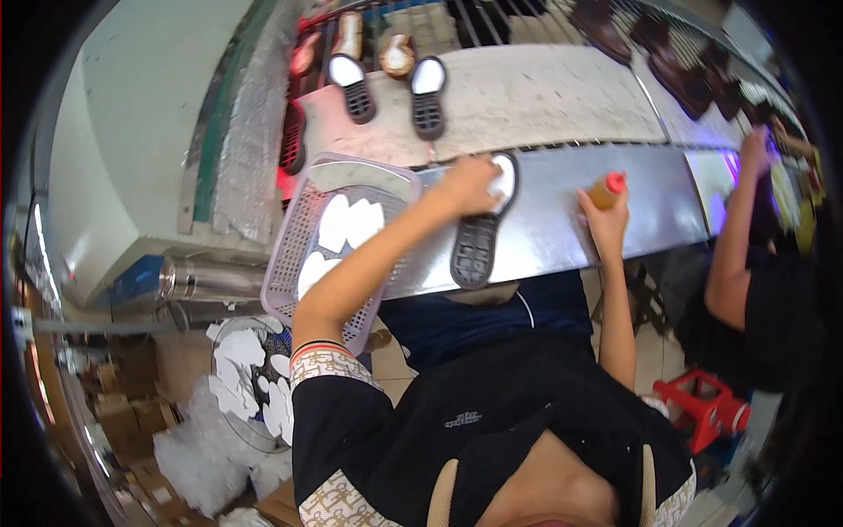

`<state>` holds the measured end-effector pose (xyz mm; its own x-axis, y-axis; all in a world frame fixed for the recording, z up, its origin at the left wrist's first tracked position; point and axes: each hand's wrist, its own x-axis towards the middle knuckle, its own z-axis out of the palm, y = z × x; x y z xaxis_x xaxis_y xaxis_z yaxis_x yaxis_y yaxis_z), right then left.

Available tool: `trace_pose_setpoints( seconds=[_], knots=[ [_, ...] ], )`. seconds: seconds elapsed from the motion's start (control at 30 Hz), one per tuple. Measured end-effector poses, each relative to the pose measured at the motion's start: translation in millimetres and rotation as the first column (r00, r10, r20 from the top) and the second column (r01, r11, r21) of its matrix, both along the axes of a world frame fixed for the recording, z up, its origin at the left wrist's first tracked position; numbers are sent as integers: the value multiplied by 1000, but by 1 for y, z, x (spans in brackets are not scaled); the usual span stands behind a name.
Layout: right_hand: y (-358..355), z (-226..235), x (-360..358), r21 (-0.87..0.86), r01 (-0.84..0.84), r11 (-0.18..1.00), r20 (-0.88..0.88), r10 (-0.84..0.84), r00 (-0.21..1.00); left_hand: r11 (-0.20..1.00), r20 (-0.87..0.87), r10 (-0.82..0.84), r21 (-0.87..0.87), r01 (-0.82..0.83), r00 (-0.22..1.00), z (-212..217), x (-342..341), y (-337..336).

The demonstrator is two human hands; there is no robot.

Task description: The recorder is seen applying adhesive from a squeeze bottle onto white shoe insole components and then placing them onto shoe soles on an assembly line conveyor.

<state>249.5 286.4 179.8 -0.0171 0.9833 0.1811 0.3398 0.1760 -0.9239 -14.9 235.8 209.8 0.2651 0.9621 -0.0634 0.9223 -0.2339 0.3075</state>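
A person's left hand (470,186) rests at the white pad (506,183) on the far end of a black shoe sole (475,253), which lies on the metal tabletop (558,241); whether its grip is closed cannot be told. At right, the right hand (608,221) holds a red-capped bottle (604,191) in its grip. A plastic basket (279,259) of white pieces (353,221) sits at left; two more soles (428,110) lie on the far side.
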Motion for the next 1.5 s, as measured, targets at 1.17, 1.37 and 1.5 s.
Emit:
trace_pose_setpoints(
  seconds=[1.17, 1.37, 1.5],
  knots=[
    [7, -13, 6, -106, 46, 993, -11, -48, 999, 668, 56, 729, 157, -728, 682, -32, -375, -5],
    [9, -13, -3, -104, 61, 993, -26, -64, 998, 641, -166, 748, -65, -764, 642, -22, -414, 13],
    [6, -11, 3, -80, 36, 996, 167, -22, 986, 605, -42, 786, 261, -752, 617, -26, -424, 78]
  ],
)
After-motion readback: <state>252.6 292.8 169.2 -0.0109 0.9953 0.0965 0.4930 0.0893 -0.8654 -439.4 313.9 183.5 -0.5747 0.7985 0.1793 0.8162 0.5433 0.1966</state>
